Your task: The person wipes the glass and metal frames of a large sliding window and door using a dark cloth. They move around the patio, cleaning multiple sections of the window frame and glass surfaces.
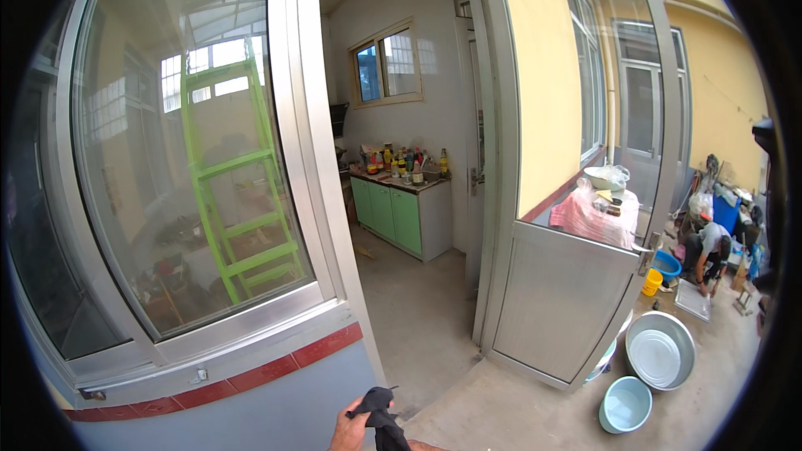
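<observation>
Low in the head view, my left hand (351,429) grips a bunched black cloth (380,410). Its fingers wrap the cloth's left side, and a thin dark strand pokes out at the top right. Only a sliver of my right hand (427,446) shows at the bottom edge, beside the hanging part of the cloth. Whether its fingers hold the cloth is hidden. Ahead of both hands is a doorway with an open metal-and-glass door (567,307).
Inside stands a green-doored cabinet (388,216) crowded with bottles. A sliding window (207,156) is at left, reflecting a green ladder. Right of the door are a light-blue bucket (626,406) and a large metal basin (688,351). Farther back a person (711,247) bends over a flat panel (693,300).
</observation>
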Tool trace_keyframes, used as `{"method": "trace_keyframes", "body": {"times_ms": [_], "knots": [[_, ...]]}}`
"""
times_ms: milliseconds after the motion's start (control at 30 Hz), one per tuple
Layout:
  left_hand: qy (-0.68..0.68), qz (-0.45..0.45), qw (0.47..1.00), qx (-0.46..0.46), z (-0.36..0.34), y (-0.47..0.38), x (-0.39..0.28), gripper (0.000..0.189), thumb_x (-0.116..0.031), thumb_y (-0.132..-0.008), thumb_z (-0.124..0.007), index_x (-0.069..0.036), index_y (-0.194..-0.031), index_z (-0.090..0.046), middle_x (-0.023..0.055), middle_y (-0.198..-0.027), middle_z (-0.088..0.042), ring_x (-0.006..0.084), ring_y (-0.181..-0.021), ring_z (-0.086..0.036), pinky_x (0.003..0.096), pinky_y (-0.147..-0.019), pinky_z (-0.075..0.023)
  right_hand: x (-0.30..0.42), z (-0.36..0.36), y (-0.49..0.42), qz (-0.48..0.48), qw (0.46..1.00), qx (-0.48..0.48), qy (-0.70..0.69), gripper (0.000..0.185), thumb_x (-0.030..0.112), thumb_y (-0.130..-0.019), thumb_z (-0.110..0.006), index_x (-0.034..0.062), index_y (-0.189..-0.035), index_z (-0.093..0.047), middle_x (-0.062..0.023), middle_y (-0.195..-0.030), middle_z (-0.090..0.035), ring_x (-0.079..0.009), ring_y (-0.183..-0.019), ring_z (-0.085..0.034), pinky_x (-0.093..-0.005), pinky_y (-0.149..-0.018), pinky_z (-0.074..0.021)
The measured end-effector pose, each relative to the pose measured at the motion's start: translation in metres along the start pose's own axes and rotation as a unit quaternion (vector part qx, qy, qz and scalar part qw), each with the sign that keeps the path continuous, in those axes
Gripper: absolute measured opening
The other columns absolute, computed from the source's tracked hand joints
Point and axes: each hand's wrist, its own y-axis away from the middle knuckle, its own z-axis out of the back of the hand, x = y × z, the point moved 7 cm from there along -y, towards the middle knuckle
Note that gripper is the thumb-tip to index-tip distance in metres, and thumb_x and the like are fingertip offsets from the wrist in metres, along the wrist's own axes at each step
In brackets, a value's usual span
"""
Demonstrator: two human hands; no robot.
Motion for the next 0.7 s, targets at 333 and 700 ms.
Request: {"method": "trace_keyframes", "body": {"times_ms": [333, 700], "knots": [[-0.029, -0.003, 0.999, -0.041, -0.109, 0.013, 0.040, 0.043, -0.029, -0.097, -0.051, 0.005, -0.124, -0.053, 0.0180, -0.105, -0.065, 0.0266, -0.099, -0.063, 0.0399, -0.092, -0.0486, -0.008, 0.083, 0.185, 0.030, 0.996, -0.082, -0.029, 0.028, 0.024, -0.085, -0.067, 0.0035, -0.103, -0.063, -0.0077, -0.088, -0.064, -0.0138, -0.084, -0.061, -0.0301, -0.068, -0.0494], [-0.213, 0.269, 0.939, -0.034, -0.126, 0.033, 0.198, 0.049, -0.037, -0.092, -0.056, 0.002, -0.121, -0.059, 0.0099, -0.110, -0.065, 0.0184, -0.101, -0.059, 0.0318, -0.089, -0.0448, -0.094, 0.206, 0.266, 0.031, 0.874, -0.372, -0.312, 0.020, 0.018, -0.094, -0.053, 0.0024, -0.106, -0.060, -0.0083, -0.093, -0.066, -0.0216, -0.080, -0.066, -0.0369, -0.069, -0.0565]]}}
